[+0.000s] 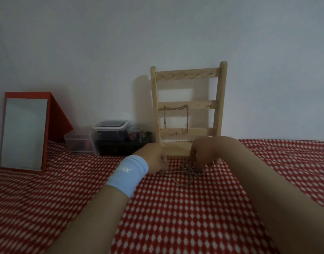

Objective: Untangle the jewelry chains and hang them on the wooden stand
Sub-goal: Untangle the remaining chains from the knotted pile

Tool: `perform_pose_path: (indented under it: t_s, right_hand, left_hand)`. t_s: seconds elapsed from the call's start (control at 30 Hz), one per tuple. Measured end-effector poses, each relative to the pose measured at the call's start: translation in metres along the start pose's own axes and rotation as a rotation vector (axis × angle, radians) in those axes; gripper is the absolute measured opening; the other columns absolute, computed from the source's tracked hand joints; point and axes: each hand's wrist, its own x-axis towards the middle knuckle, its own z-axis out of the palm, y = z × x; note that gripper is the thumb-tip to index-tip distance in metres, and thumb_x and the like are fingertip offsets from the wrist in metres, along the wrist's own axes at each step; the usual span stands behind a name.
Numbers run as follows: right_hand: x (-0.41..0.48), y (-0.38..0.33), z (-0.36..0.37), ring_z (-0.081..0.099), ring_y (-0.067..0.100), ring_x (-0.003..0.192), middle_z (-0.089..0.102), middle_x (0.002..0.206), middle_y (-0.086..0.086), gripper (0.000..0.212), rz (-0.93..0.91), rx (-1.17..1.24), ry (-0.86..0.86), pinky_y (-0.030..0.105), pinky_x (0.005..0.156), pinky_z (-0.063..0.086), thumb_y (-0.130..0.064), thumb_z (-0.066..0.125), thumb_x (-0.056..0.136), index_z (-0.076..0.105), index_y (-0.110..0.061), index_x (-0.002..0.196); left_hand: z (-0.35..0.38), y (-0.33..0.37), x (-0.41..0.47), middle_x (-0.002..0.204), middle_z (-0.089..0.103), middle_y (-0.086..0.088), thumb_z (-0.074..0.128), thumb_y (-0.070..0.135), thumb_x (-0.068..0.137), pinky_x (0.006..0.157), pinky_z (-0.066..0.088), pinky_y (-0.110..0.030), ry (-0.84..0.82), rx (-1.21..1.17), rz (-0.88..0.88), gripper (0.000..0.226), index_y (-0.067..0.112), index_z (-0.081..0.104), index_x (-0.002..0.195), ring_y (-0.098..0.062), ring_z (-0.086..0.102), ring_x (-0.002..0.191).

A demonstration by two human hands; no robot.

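Note:
A wooden ladder-shaped stand (188, 107) leans against the wall, with small hooks along its rungs. One silver chain (176, 114) hangs from the middle rung. A tangle of thin silver chains (183, 174) lies on the red-and-white cloth just in front of the stand's base. My left hand (156, 156), with a pale blue wristband, pinches the tangle's left end. My right hand (203, 153) reaches down onto the tangle's right side, fingers pinched on a strand.
A red-framed mirror (24, 132) stands at the left against the wall. Clear plastic boxes (110, 134) and a dark tray (124, 147) with small items sit left of the stand. The patterned cloth (176, 217) covers the whole surface.

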Motion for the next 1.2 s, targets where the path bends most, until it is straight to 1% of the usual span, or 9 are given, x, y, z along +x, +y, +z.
perform_pose_path:
  t_s: [0.3, 0.4, 0.5, 0.63, 0.8, 0.93, 1.0, 1.07, 1.2]
  right_hand:
    - [-0.009, -0.003, -0.005, 0.07, 0.01, 0.07, 0.069, 0.107, 0.0, 0.043, 0.041, 0.047, -0.106, 0.014, 0.043, 0.048, -0.03, 0.075, 0.09, 0.066, -0.017, 0.129]
    - [0.001, -0.008, 0.001, 0.071, 0.01, 0.058, 0.073, 0.088, -0.001, 0.037, 0.045, 0.143, 0.01, 0.017, 0.048, 0.051, -0.053, 0.061, 0.096, 0.071, -0.017, 0.101]
    - [0.012, -0.017, 0.014, 0.068, 0.015, 0.07, 0.065, 0.075, 0.0, 0.048, 0.073, 0.001, 0.198, 0.03, 0.074, 0.058, -0.058, 0.055, 0.097, 0.06, -0.016, 0.073]
    - [0.021, -0.021, 0.027, 0.066, 0.017, 0.077, 0.068, 0.081, 0.002, 0.039, 0.037, 0.07, 0.247, 0.032, 0.075, 0.061, -0.047, 0.069, 0.092, 0.07, -0.009, 0.09]
    - [0.017, -0.02, 0.024, 0.07, 0.015, 0.086, 0.075, 0.096, 0.001, 0.032, -0.054, 0.347, 0.217, 0.03, 0.08, 0.06, -0.039, 0.064, 0.096, 0.077, -0.012, 0.107]
    - [0.012, -0.025, 0.017, 0.071, 0.018, 0.08, 0.076, 0.093, 0.007, 0.029, -0.144, 0.56, 0.279, 0.026, 0.065, 0.054, -0.033, 0.05, 0.104, 0.07, -0.012, 0.099]
    - [0.01, -0.026, 0.013, 0.073, 0.015, 0.077, 0.076, 0.09, 0.003, 0.023, -0.178, 0.647, 0.291, 0.025, 0.064, 0.056, -0.029, 0.051, 0.105, 0.068, -0.016, 0.097]
    - [0.009, -0.026, 0.012, 0.074, 0.014, 0.077, 0.076, 0.087, 0.002, 0.021, -0.202, 0.676, 0.308, 0.026, 0.068, 0.059, -0.028, 0.051, 0.105, 0.067, -0.017, 0.097]
    - [0.01, -0.025, 0.013, 0.063, 0.016, 0.069, 0.066, 0.079, 0.003, 0.024, -0.257, 0.764, 0.367, 0.038, 0.077, 0.061, -0.03, 0.055, 0.104, 0.067, -0.01, 0.101]
  left_hand:
    - [-0.069, -0.028, -0.02, 0.079, 0.072, -0.003, 0.062, 0.042, 0.093, 0.077, 0.056, -0.034, 0.345, -0.27, -0.145, 0.037, 0.015, 0.075, 0.072, -0.023, 0.068, 0.076]
    - [-0.066, -0.026, -0.017, 0.064, 0.063, -0.006, 0.06, 0.036, 0.095, 0.07, 0.055, -0.033, 0.494, -0.778, -0.193, 0.046, 0.009, 0.059, 0.059, -0.023, 0.061, 0.063]
    - [-0.056, -0.018, -0.014, 0.06, 0.054, -0.004, 0.056, 0.027, 0.098, 0.072, 0.057, -0.036, 0.383, -1.518, -0.055, 0.054, 0.016, 0.044, 0.046, -0.018, 0.056, 0.06]
    - [-0.064, -0.013, -0.02, 0.056, 0.051, 0.002, 0.049, 0.028, 0.099, 0.052, 0.054, -0.027, 0.309, -1.879, 0.107, 0.056, 0.02, 0.041, 0.044, -0.012, 0.053, 0.049]
    - [-0.071, -0.011, -0.024, 0.053, 0.04, 0.003, 0.045, 0.037, 0.1, 0.037, 0.029, -0.019, 0.075, -1.335, -0.016, 0.05, 0.02, 0.036, 0.054, -0.009, 0.029, 0.037]
    - [-0.048, 0.001, -0.018, 0.076, 0.064, -0.005, 0.041, 0.043, 0.102, 0.044, 0.037, -0.023, 0.116, -0.721, -0.137, 0.049, 0.01, 0.058, 0.068, -0.012, 0.039, 0.043]
    - [-0.038, 0.001, -0.011, 0.091, 0.07, -0.006, 0.035, 0.043, 0.104, 0.064, 0.048, -0.03, 0.207, -0.463, -0.112, 0.054, 0.008, 0.067, 0.078, -0.017, 0.056, 0.062]
    - [-0.028, 0.001, -0.008, 0.095, 0.07, -0.005, 0.029, 0.04, 0.105, 0.084, 0.046, -0.032, 0.236, -0.38, -0.076, 0.054, 0.011, 0.067, 0.079, -0.02, 0.063, 0.082]
    - [-0.013, 0.007, -0.004, 0.051, 0.059, 0.007, 0.032, 0.041, 0.105, 0.06, 0.045, -0.028, 0.14, -0.711, -0.084, 0.046, 0.013, 0.06, 0.081, -0.016, 0.051, 0.046]
